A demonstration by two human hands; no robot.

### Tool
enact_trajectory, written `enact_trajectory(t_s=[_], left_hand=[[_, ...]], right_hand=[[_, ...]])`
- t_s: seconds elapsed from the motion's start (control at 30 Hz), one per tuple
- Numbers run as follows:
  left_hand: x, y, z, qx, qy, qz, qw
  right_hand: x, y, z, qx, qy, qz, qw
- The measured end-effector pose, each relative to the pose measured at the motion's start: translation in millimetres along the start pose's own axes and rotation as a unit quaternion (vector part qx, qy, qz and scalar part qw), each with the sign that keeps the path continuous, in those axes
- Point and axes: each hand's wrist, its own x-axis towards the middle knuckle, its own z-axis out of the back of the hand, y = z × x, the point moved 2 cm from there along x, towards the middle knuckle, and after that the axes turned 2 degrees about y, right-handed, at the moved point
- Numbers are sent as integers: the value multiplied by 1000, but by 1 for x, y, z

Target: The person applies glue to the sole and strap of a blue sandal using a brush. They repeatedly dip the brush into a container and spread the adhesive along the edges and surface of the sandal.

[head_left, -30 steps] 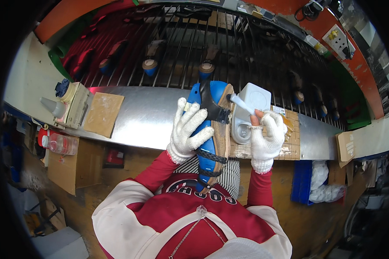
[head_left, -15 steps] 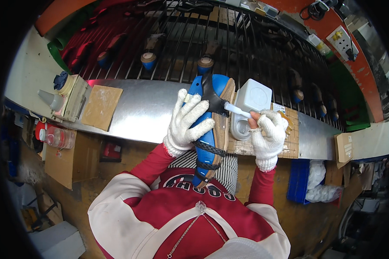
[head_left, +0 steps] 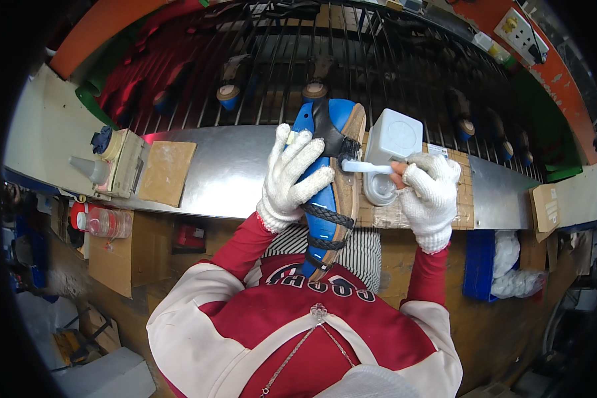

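My left hand (head_left: 293, 176), in a white knit glove, grips a blue shoe last (head_left: 326, 199) that carries a sandal with black braided straps and a tan sole, held on edge over the bench. In my right hand (head_left: 430, 194), also gloved, is a white brush (head_left: 366, 167) whose tip touches the black upper near the toe end. A round white pot (head_left: 378, 192) and a white square box (head_left: 393, 137) sit just behind the brush, on a brown cutting mat (head_left: 461, 205).
A metal bench top (head_left: 225, 172) runs across, with a brown board (head_left: 166, 172) and a glue bottle on a block (head_left: 113, 166) at left. Behind is a black wire rack (head_left: 378, 60) holding several shoe lasts. A blue bin with white cloth (head_left: 504, 272) stands lower right.
The sandal on its last has stayed in my left hand. The brush has moved from the white pot leftward onto the upper.
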Motion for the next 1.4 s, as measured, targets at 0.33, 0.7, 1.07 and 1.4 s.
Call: enact_trajectory(t_s=[0.33,0.7,1.07,1.4], left_hand=[[0,5,1,-32,-65,17,997],[-1,6,15,54,-32,2,998],[-2,7,27,82,4,-18,996],[0,13,26,77,-11,-14,997]], right_hand=[[-22,2,-18,145,13,-144,979],[-21,30,-12,66,-4,-131,989],[0,40,-15,-65,-85,-4,994],[-2,30,-16,47,5,-63,997]])
